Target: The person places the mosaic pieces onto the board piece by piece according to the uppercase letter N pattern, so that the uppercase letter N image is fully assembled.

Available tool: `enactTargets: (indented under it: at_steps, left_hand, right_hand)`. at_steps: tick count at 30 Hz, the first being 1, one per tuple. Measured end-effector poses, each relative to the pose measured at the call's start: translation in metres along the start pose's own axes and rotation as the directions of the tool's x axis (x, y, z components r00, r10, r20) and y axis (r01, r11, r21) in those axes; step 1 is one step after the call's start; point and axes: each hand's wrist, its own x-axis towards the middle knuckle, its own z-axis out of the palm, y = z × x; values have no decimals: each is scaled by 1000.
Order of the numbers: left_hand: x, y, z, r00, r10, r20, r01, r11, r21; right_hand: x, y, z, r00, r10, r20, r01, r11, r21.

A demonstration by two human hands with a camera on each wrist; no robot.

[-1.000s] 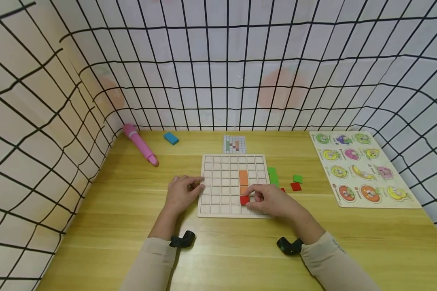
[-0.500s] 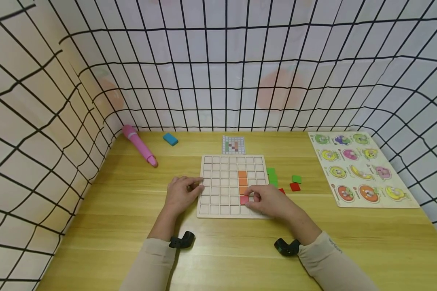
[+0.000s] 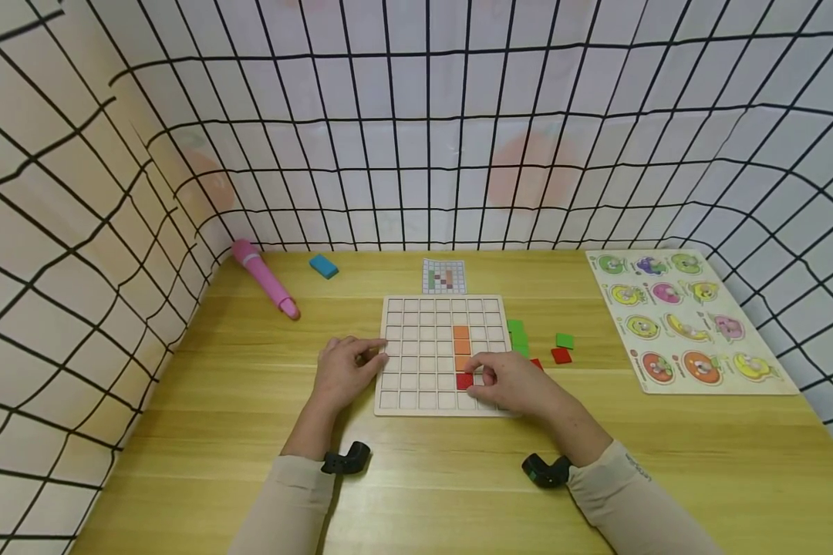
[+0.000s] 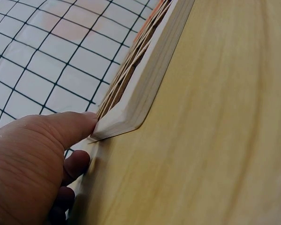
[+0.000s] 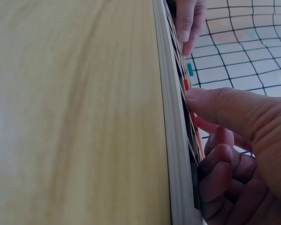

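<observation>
A pale wooden grid board (image 3: pixel 417 387) lies flat at the middle of the table. In one of its columns several orange tiles (image 3: pixel 461 347) stand in a line, and directly below them is a red tile (image 3: pixel 464 381). My right hand (image 3: pixel 517 383) pinches this red tile by its right side between thumb and forefinger; the right wrist view shows the thumb (image 5: pixel 224 101) at the board's surface, with the other fingers curled. My left hand (image 3: pixel 343 372) rests at the board's left edge, thumb and forefinger touching it. In the left wrist view its thumb (image 4: pixel 74 124) meets the board's corner.
Right of the board lie green tiles (image 3: pixel 518 337), another green tile (image 3: pixel 564 341) and a red tile (image 3: pixel 561 355). Behind it is a pattern card (image 3: pixel 444 277). A blue block (image 3: pixel 324 267), a pink microphone (image 3: pixel 267 279) and a fruit puzzle (image 3: pixel 690 322) lie farther out.
The pinched red tile looked paler pink half a second ago and is deep red again now. Both hands have stayed almost in place; the whole view has shifted slightly.
</observation>
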Motion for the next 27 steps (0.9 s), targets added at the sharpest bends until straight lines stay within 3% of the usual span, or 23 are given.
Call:
enactTargets:
  at_steps: [4, 12, 18, 23, 27]
  left_hand:
    - [2, 1, 0, 1000, 4, -5, -4, 1000, -5]
    - [7, 3, -2, 1000, 19, -15, -19, 1000, 1]
    - [4, 1, -2, 1000, 22, -17, -22, 1000, 16]
    - [-2, -2, 4, 1000, 11, -8, -11, 1000, 5]
    - [0, -1, 3, 1000, 4, -9, -4, 1000, -1]
  right_hand:
    - [1, -1, -2, 1000, -1, -6, 1, 1000, -3]
    - [-2, 7, -23, 999, 32, -9, -31, 992, 123]
    - [-10, 28, -47, 998, 26, -60, -20, 994, 111]
    - [-18, 52, -59, 998, 44, -51, -39, 995, 90]
    - [-22, 66, -70, 995, 91, -32, -88, 992, 88]
